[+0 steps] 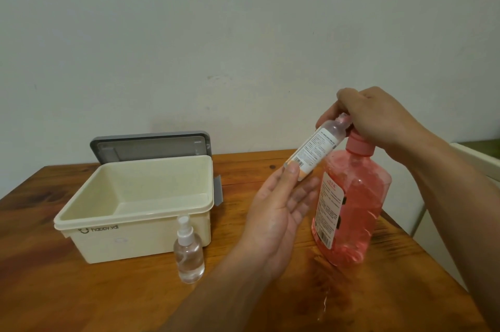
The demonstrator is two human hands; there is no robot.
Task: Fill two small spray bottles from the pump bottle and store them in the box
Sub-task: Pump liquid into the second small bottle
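Fingers of the left hand (278,209) are mostly spread, palm up; thumb and fingertips pinch the lower end of a small labelled bottle (315,149), tilted w/ its open neck up under the pump spout. Right hand (378,117) is closed over the pump head of the pump bottle (351,209), pressing from above; the spout itself is hidden by that hand, so can't tell if liquid is flowing.

Progress, as a judgement: approx. halfway or a bit less. Labelled bottle is at the fill step and looks clear in its upper part, so prob. little in it yet. Second spray bottle (188,253) stands capped on the table (81,291), just in front of the box (135,212), and seems to hold clear liquid to about shoulder level, though I can't be sure it's filled. Box interior is bare, so nothing stored yet. Left to do: finish fill, cap, put both in, maybe close w/ the lid (151,144) propped behind the box.

Materials: pump bottle is translucent pink plastic, flat-sided, w/ a white label and opaque pink collar. Small bottles are clear plastic, round; the standing one has a white sprayer under a clear cap. Box is cream, matte, rectangular w/ a rolled rim; lid grey. Table is glossy reddish wood, and a wet-looking streak shows near the front edge.
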